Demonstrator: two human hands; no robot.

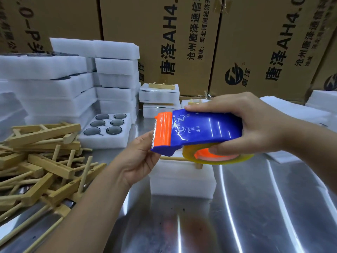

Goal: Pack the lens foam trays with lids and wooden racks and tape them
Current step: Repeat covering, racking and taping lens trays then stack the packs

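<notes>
My right hand grips a blue and orange tape dispenser with a roll of clear tape, held above the table. My left hand is at the dispenser's toothed orange end, its fingers hidden behind the blade. Below them on the steel table lies a closed white foam tray with a wooden rack on top, mostly hidden by the dispenser. An open foam tray with several dark lenses sits further left.
A heap of wooden racks covers the left of the table. Stacks of white foam trays rise behind it. Taped packs with racks stand at the back centre. Loose foam lids lie right. Cardboard boxes wall the back.
</notes>
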